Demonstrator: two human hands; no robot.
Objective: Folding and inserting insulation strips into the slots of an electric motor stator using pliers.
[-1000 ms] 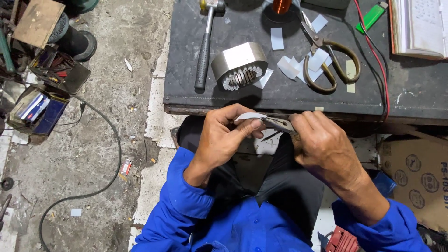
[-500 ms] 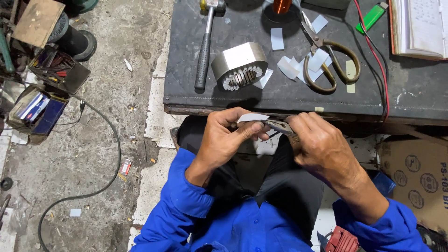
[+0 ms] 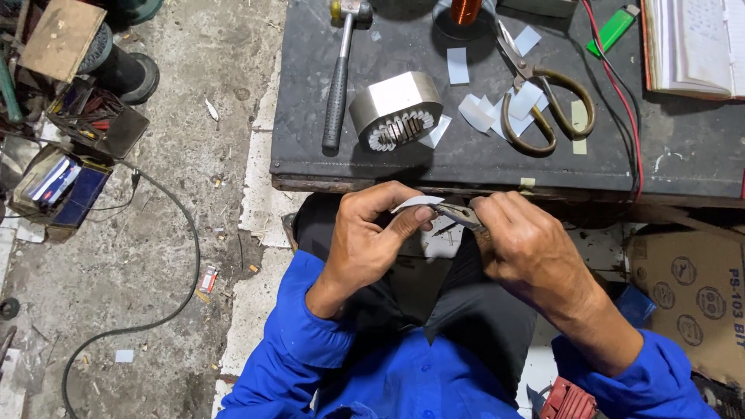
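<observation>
The left hand (image 3: 372, 244) pinches a small white paper strip (image 3: 417, 203) between thumb and fingers, just below the table (image 3: 310, 155) edge, over the lap. The right hand (image 3: 528, 252) closes around slim pliers (image 3: 458, 215), whose tips meet the strip. On the table above lie a metal stator (image 3: 394, 109), a hammer (image 3: 339, 77), scissors (image 3: 535, 93) and paper scraps (image 3: 475, 112).

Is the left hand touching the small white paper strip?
Touching. The head view shows the left hand pinching the paper strip between thumb and fingers, with no gap visible; the right hand holds a metal tool at its other end.
</observation>
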